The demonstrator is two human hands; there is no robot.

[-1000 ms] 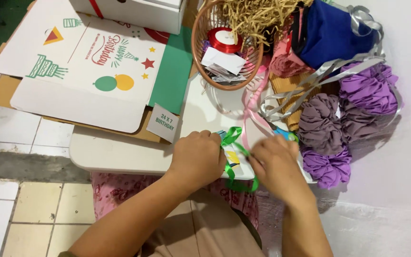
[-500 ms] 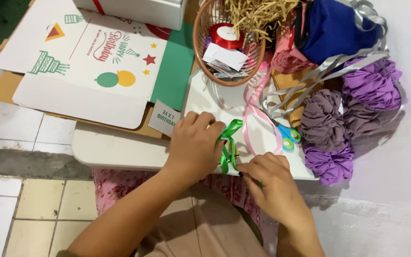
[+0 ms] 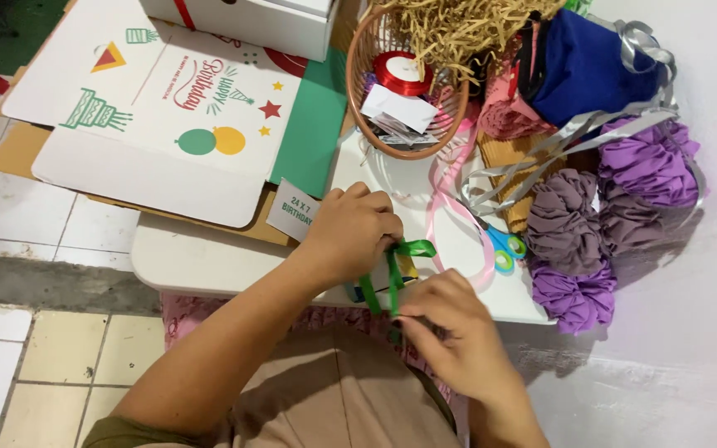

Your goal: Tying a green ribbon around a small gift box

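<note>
Near front edge of white tabletop [image 3: 209, 257]: left hand [image 3: 350, 232] pinching loop of narrow green satin ribbon [image 3: 397, 270] over small wrapped packet, right hand [image 3: 450, 328] clamped on ribbon tail; wrap done, bow apparently unfinished.

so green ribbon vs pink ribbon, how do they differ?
The green ribbon is held by both hands, left hand and right hand; the pink ribbon lies free on the table. Green is wrapped round a small item near the table edge; pink trails loose in a long loop from the basket side. Green looks shorter and darker, pink pale and longer. Both are narrow, glossy ribbons.
</note>
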